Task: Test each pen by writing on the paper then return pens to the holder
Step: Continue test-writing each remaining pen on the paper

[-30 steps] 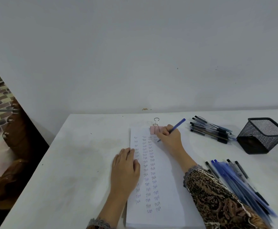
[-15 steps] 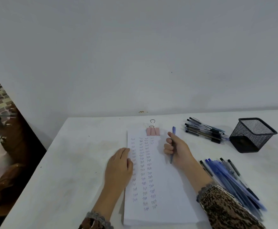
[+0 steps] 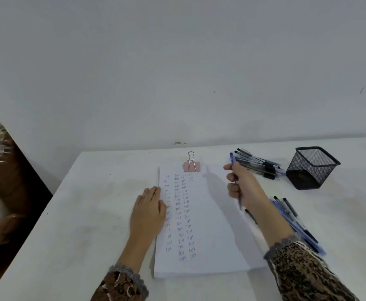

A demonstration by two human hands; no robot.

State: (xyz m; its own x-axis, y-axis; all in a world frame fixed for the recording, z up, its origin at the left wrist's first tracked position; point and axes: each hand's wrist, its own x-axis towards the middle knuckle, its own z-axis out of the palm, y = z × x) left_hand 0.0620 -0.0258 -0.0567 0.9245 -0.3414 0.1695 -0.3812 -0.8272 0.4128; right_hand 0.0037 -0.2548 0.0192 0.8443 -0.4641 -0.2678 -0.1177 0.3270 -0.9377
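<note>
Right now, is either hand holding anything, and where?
Right hand grips a blue pen around mid-barrel. Left hand holds nothing, resting flat on the paper.

The holder (image 3: 312,168) is black wire mesh, matt and see-through, standing on a bench (image 3: 86,213) with a dull, faintly smudged white top. The paper (image 3: 212,224) is a smooth white stack pinched by a pink clip (image 3: 191,166) with shiny wire handles. The pens (image 3: 259,164) look like glossy plastic, and the sleeves (image 3: 303,270) are patterned cloth with lace cuffs.

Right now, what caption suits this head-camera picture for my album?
Right hand lifts a blue pen off the clipped paper; left hand steadies its edge.
</note>
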